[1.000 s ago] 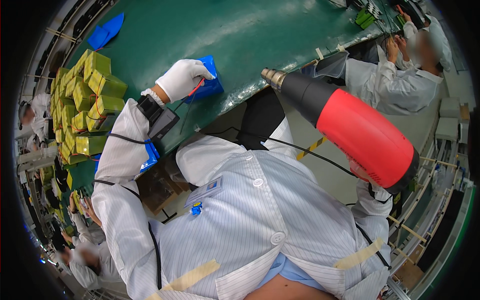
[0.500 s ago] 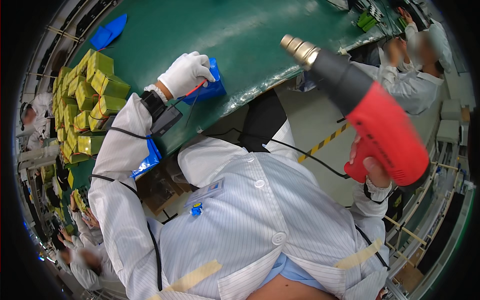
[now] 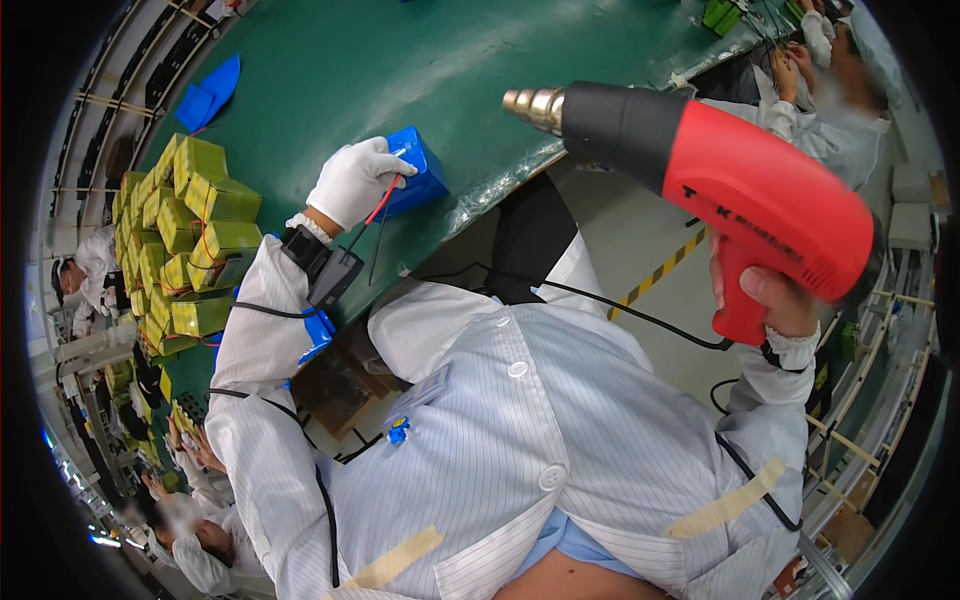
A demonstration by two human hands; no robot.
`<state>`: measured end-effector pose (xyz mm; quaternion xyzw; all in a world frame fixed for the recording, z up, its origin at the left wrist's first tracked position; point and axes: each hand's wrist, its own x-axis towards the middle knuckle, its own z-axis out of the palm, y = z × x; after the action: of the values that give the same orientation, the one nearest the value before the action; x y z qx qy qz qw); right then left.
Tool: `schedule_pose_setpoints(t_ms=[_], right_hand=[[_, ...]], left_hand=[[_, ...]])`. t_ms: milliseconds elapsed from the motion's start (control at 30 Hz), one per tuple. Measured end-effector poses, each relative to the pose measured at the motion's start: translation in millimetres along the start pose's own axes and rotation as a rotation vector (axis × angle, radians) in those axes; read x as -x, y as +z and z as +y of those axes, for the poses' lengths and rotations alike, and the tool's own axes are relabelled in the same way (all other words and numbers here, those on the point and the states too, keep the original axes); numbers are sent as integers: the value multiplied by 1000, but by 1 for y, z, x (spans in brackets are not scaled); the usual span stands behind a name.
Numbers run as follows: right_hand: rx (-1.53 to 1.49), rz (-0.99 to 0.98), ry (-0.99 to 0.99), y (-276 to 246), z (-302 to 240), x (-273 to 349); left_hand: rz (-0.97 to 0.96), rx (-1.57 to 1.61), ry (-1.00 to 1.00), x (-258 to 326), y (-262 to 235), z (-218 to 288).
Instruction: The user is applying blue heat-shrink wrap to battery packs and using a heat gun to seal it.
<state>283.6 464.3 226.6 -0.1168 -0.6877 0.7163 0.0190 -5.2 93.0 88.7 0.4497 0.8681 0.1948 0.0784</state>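
Heat gun [image 3: 730, 180], red and black, has swung level since a second ago, its metal nozzle now aimed toward the blue pack [image 3: 415, 172] at centre frame rather than across the desk [image 3: 420, 60]; heating looks close, in my judgement. My right hand [image 3: 770, 300] at the right edge is closed around the gun's grip. My gloved left hand [image 3: 355, 182] lies curled over the pack, pressing it against the green desk. Yellow-green packs [image 3: 190, 240] stack at far left.

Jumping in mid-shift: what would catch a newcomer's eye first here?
The red and black heat gun, held up in the right hand at upper right, nozzle pointing left. Next, the gloved left hand resting on a blue block on the green table, with yellow-green packs stacked at left.
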Motion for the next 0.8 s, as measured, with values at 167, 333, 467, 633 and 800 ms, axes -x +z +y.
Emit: schedule_pose_setpoints(t_ms=[167, 333, 467, 633, 800], right_hand=[[39, -103, 91, 0, -12, -17], [37, -122, 118, 1, -18, -26], [42, -142, 151, 0, -19, -28], [4, -115, 136, 3, -13, -27], [-127, -49, 3, 4, -1, -30]], left_hand=[[6, 6, -58, 4, -1, 5], [68, 37, -4, 3, 3, 1], [63, 94, -6, 2, 5, -4], [-6, 77, -44, 3, 4, -7], [36, 76, 16, 1, 4, -4]])
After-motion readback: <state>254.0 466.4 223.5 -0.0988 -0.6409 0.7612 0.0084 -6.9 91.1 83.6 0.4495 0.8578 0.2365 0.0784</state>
